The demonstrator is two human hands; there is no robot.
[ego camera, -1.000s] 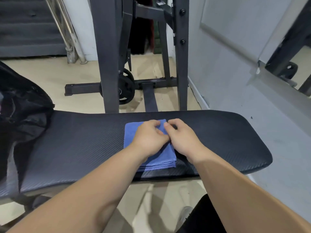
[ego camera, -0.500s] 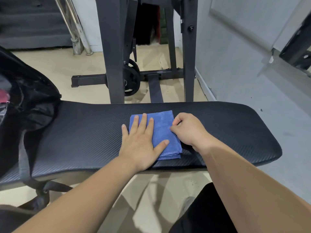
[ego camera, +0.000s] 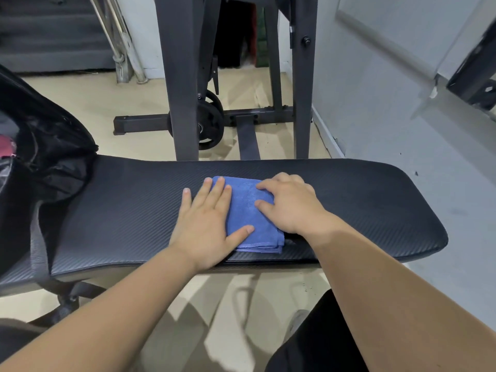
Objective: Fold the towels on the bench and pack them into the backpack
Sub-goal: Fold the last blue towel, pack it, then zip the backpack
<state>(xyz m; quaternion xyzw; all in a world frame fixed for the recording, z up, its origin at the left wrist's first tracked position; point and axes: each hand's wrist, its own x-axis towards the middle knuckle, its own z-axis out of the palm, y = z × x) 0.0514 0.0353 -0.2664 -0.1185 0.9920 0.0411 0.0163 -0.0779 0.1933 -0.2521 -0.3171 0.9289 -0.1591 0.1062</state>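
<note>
A folded blue towel lies on the black padded bench, under both hands. The left hand presses flat on its left part, fingers spread and released; the right hand rests on its right edge with fingers curled, gripping nothing visibly. The black backpack sits well left of the fingers.

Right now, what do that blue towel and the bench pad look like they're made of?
Blue towel: soft, matte, fuzzy cloth, probably microfibre; stacked folded layers show at its near edge. Bench pad: black padding covered in what looks like vinyl, with a fine woven-pattern texture and slight sheen.
</note>
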